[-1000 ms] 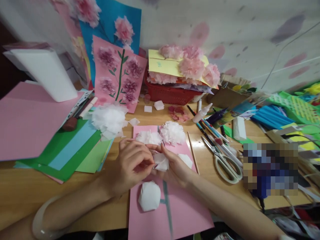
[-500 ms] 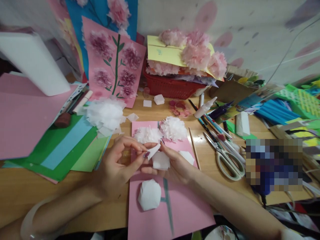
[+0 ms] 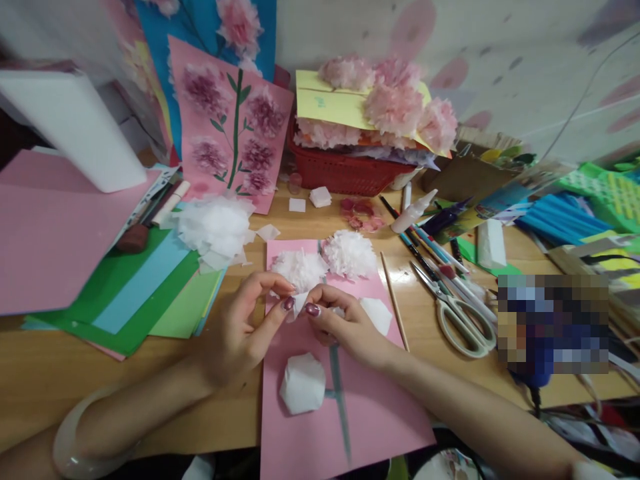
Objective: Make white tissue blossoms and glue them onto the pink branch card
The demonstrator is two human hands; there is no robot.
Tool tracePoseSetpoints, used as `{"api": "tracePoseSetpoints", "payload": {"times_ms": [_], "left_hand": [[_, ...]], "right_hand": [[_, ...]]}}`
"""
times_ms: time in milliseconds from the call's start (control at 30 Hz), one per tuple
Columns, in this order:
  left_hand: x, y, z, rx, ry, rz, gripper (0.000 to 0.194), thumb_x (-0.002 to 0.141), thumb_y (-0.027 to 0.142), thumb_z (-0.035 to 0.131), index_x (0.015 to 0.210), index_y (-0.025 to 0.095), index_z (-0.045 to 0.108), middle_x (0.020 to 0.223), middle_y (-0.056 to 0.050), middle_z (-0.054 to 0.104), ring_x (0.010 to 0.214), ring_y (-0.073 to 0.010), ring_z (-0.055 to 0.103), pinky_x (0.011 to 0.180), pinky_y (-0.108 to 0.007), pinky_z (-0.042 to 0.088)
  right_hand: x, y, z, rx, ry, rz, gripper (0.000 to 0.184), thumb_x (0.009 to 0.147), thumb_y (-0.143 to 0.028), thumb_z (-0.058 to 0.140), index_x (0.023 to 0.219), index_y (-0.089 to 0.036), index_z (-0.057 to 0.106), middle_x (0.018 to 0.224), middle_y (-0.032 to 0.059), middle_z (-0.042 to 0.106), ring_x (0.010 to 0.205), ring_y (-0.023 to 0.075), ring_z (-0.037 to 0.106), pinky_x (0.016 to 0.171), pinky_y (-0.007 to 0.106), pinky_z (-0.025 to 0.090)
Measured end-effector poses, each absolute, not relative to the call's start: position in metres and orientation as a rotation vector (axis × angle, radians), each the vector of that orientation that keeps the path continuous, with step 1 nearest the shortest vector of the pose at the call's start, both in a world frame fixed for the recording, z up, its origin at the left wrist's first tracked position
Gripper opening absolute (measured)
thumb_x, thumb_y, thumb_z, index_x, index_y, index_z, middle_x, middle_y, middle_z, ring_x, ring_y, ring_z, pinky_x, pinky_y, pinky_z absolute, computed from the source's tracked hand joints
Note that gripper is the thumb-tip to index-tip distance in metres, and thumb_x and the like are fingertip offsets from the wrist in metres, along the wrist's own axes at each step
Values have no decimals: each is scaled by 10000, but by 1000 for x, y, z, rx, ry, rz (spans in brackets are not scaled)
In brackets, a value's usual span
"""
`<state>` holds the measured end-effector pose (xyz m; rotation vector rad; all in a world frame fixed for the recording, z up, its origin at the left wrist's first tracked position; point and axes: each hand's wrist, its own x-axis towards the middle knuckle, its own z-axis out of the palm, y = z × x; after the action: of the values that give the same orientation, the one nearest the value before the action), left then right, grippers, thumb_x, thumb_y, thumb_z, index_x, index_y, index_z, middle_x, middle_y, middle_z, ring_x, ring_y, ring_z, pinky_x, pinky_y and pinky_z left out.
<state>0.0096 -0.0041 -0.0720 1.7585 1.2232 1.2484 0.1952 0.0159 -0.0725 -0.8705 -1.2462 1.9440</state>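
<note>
Between my two hands is a small folded piece of white tissue paper (image 3: pixel 299 305). My left hand (image 3: pixel 250 323) pinches it with thumb and forefinger, and my right hand (image 3: pixel 350 323) pinches it from the other side. More white paper shows partly under my right fingers. Below them lies a pink sheet (image 3: pixel 387 420) with a painted grey-green stem (image 3: pixel 339 393). Two fluffy white paper flowers (image 3: pixel 350 254) sit near its top. A flat white paper stack (image 3: pixel 303 383) lies lower left on the sheet, and another white stack (image 3: pixel 376 315) is right of my right hand.
A pile of white tissue squares (image 3: pixel 215 227) lies at left, by green sheets (image 3: pixel 135 293). Scissors (image 3: pixel 465 320), a thin wooden stick (image 3: pixel 395 300) and a glue bottle (image 3: pixel 414 212) are at right. Behind stands a red basket (image 3: pixel 345 172) of pink paper flowers.
My right hand has turned over, its thumb and fingers closing on the tissue piece beside my left fingertips. The white square seen on its fingers is now mostly hidden.
</note>
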Motion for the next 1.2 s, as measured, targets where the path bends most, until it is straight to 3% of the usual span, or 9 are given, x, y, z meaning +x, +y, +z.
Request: {"api": "tracePoseSetpoints", "payload": {"times_ms": [467,700,1067,1200], "left_hand": [[9,-2,-72,1785,1180,1203,196,886,168,541,1061,243,584,969,-27,647,912,-166,642,807,-286,532],[9,-1,-71,1900,1120,1177,208,870,116,516,1034,227,583,956,-36,640,940,-178,628,835,-306,525],[7,-1,-72,1819,1209,1244,197,898,149,521,1054,250,583,990,-10,614,963,-163,590,850,-276,483],[6,6,-73,1664,1290,1472,99,905,219,530,988,228,583,948,-17,589,928,-174,576,851,-298,478]], "right_hand": [[196,18,-72,-908,-1320,1884,82,848,-213,513,801,-185,574,543,-73,400,459,69,325,447,204,269],[198,18,-71,-923,-1319,1925,202,871,-347,550,759,-179,532,585,-56,447,464,63,322,438,209,248],[196,21,-70,-973,-1306,1823,141,835,-286,531,734,-188,525,537,-68,420,453,69,342,447,212,273],[196,22,-72,-1002,-1315,1779,117,820,-260,523,732,-187,543,532,-66,418,449,70,338,443,212,268]]}}
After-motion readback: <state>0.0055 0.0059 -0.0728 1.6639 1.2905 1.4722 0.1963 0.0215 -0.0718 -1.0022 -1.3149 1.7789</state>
